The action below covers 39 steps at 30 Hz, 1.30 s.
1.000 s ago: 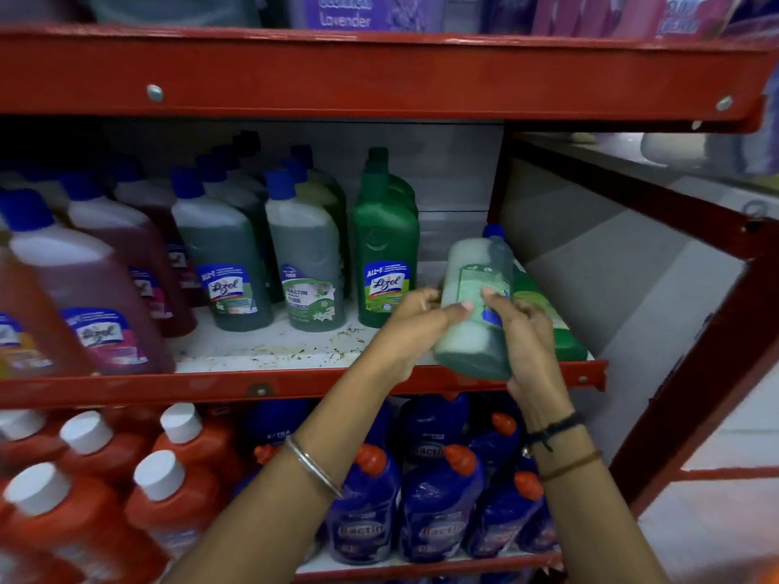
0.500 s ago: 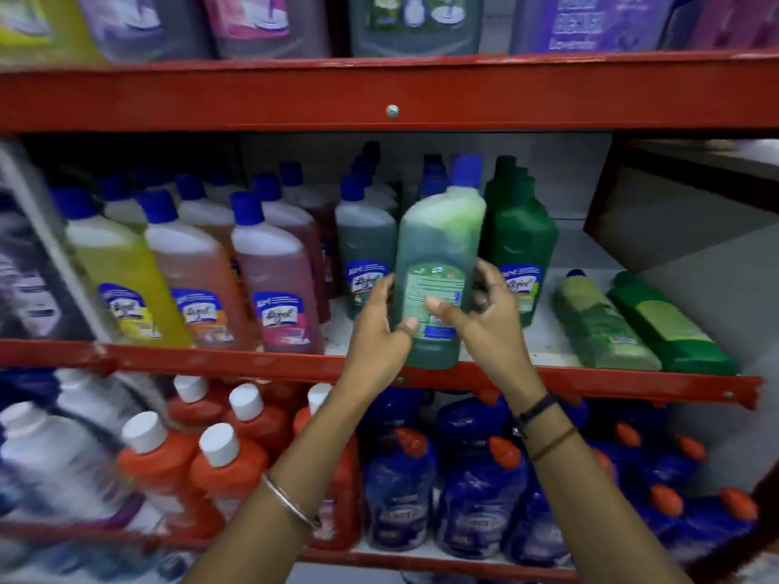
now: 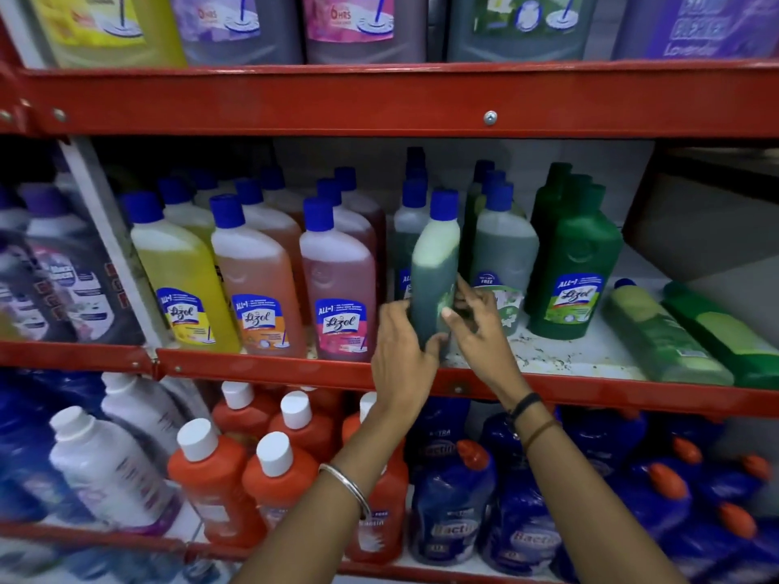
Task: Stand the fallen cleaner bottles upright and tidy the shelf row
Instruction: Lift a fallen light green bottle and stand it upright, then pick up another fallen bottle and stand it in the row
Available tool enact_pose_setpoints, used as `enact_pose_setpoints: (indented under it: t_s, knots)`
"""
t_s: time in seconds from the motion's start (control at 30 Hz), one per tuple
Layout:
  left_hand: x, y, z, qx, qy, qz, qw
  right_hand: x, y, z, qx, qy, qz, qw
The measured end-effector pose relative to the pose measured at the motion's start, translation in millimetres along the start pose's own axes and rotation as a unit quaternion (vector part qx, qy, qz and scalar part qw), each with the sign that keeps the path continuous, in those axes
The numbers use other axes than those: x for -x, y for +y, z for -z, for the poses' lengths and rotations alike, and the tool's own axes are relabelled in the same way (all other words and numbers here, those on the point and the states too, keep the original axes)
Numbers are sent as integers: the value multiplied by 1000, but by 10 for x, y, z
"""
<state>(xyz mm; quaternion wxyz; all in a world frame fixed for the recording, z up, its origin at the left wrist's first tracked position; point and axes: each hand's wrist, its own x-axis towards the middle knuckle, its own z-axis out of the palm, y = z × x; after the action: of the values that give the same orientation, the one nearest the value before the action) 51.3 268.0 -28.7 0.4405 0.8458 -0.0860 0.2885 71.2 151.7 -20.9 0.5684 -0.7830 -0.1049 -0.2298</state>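
Note:
A green cleaner bottle (image 3: 434, 271) with a blue cap stands upright at the front of the middle shelf (image 3: 548, 356), turned edge-on between the pink row and the green row. My left hand (image 3: 400, 347) holds its left side and my right hand (image 3: 476, 326) holds its right side low down. Two more bottles lie flat at the shelf's right end: a pale green bottle (image 3: 662, 330) with a blue cap, and a darker green bottle (image 3: 725, 330) beside it.
Upright rows fill the shelf: a yellow bottle (image 3: 181, 280), an orange bottle (image 3: 257, 288), a pink bottle (image 3: 337, 288) and a dark green bottle (image 3: 573, 267). Large jugs stand above the red beam (image 3: 379, 99). Orange and blue bottles crowd the lower shelf.
The green bottle went from being held tilted off the shelf's right end to standing upright in the row further left. It has turned edge-on, with both hands still on it.

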Motion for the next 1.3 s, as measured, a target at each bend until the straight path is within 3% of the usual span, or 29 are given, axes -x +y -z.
enact_pose_setpoints:
  t_s: [0.17, 0.3, 0.43, 0.6, 0.73, 0.83, 0.93, 1.0, 1.1, 1.17, 1.3]
  knots:
    - [96, -52, 42, 52, -4, -69, 996, -8, -112, -106, 49, -1, -9, 999]
    - [29, -118, 43, 38, -67, -43, 996, -9, -99, -73, -92, 7, -37, 995]
    - [-55, -94, 18, 14, -150, 20, 988, 16, -71, -3, -123, -24, -35, 991]
    - [-13, -50, -33, -47, -86, 30, 995, -93, -104, 94, -107, -82, -55, 989]
    - [-3, -7, -66, -58, -76, 40, 995, -100, -77, 93, -96, -80, -53, 991]
    - [49, 33, -63, -41, -43, 34, 998, -23, -95, 147, -41, -80, -41, 995]
    - [235, 149, -102, -3, 51, -69, 996, 76, -72, 438, -8, -36, -48, 998]
    - [350, 319, -202, 34, 62, -148, 986, 126, -62, 785, 19, 11, -34, 999]
    - [429, 677, -523, 83, -7, -196, 977, 210, 8, 1433, 139, 109, -31, 984]
    - [448, 938, -757, 122, -64, -182, 974, 270, 83, 1796, 265, 166, -50, 948]
    - [413, 1348, -1325, 155, -186, -106, 964, 371, 215, 2231, 437, 158, -136, 875]
